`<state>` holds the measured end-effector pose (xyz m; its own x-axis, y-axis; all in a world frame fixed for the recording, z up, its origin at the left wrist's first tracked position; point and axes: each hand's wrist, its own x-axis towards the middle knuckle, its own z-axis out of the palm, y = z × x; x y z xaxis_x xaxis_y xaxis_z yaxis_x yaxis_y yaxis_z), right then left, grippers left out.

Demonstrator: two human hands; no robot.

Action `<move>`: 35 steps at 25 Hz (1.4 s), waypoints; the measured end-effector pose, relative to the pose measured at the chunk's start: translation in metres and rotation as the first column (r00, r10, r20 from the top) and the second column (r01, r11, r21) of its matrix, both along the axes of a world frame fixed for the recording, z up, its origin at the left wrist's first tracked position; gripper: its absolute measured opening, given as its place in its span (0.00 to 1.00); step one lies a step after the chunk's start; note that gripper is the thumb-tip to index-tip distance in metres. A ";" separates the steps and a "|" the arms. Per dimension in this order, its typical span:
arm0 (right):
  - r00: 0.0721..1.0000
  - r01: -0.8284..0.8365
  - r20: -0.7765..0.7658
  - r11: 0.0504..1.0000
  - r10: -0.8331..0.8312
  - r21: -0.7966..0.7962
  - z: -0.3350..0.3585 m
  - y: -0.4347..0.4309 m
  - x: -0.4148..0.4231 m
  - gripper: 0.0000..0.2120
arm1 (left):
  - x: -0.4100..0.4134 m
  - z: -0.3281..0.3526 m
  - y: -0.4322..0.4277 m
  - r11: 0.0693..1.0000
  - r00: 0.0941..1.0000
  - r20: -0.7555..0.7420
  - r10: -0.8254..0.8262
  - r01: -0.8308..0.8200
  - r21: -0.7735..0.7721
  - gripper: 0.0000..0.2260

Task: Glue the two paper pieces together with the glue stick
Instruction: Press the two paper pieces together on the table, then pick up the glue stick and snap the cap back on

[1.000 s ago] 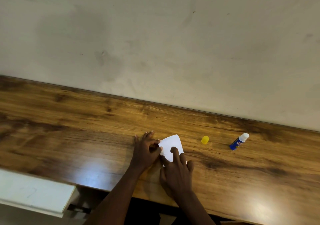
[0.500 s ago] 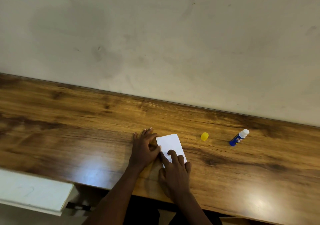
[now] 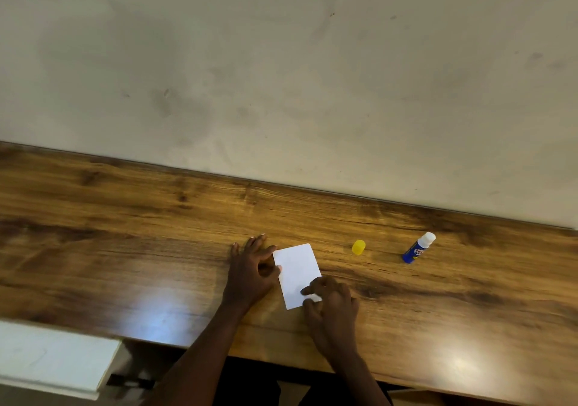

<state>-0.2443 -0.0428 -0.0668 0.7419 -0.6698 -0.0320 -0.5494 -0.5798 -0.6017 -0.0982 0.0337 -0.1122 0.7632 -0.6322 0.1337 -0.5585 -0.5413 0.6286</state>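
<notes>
The left hand (image 3: 251, 276) lies open, fingers splayed on the brown wood-grain desk (image 3: 125, 249), thumb and forefinger touching the left edge of the white rectangular paper (image 3: 295, 269). The right hand (image 3: 333, 307), fingers bent, has slid back from the sheet's middle to its near right corner; whether it is pinching or pressing, I cannot tell. Bare desk spreads left. The small yellow cap (image 3: 358, 246) and blue glue stick (image 3: 417, 248) lie well apart, right.

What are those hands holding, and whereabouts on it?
The white paper, flat on the table: the right hand seems to pinch its near right corner, the left hand touches its left edge with thumb and forefinger.
</notes>
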 end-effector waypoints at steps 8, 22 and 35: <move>0.920 0.301 0.253 0.953 -0.300 0.036 0.010 -0.088 0.013 0.21 | 0.001 -0.001 0.001 0.999 0.999 0.005 -0.037 0.037 0.003 0.17; 0.981 0.176 0.086 0.984 -0.174 -0.012 -0.007 -0.108 0.011 0.14 | -0.001 0.003 0.002 0.999 0.999 -0.026 -0.026 0.025 -0.035 0.14; 0.976 0.166 0.145 0.986 -0.165 0.005 -0.014 -0.111 0.007 0.14 | -0.001 0.003 -0.006 0.979 0.996 0.046 -0.079 0.069 0.194 0.19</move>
